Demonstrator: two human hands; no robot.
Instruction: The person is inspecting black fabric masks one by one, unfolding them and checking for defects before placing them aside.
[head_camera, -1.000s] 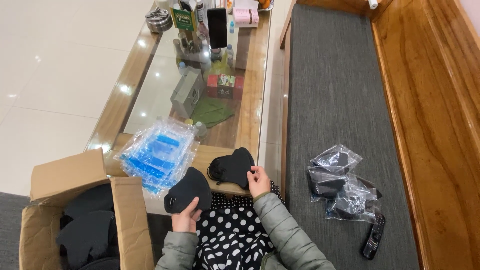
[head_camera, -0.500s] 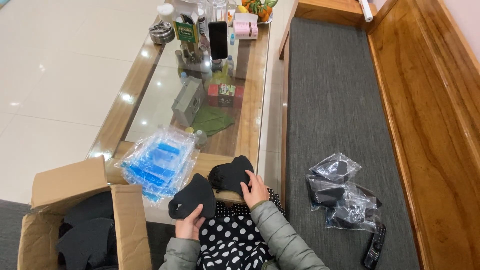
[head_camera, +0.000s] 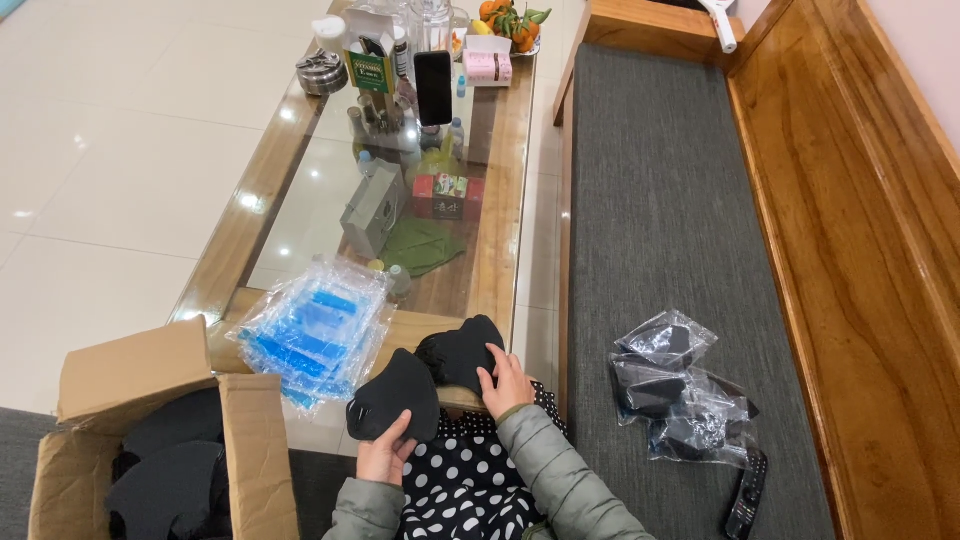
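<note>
From the head view I log items largest first, each placed relative to the fingers.

Cardboard box (head_camera: 150, 440): open, left of the left fingers, with dark pieces inside. Stack of clear bags with blue inserts (head_camera: 315, 335): just above-left of the left fingers, on the table's near edge. Filled clear bags (head_camera: 675, 395): right of the right fingers, on the grey bench cushion, well apart. Small red-and-green carton (head_camera: 447, 196) and tall green-and-yellow carton (head_camera: 368, 62): far beyond both hands on the glass.

Left hand (head_camera: 385, 455): fingers curled under and pinching the lower edge of a black moulded pad (head_camera: 395, 395). Right hand (head_camera: 508, 385): fingers spread narrowly, flat on a second black pad (head_camera: 460, 350) that rests at the table edge.

Judgement: to handle these well, grip each pad by its rim only, keep the two pads apart, and keep the right pad supported on the table.
</note>
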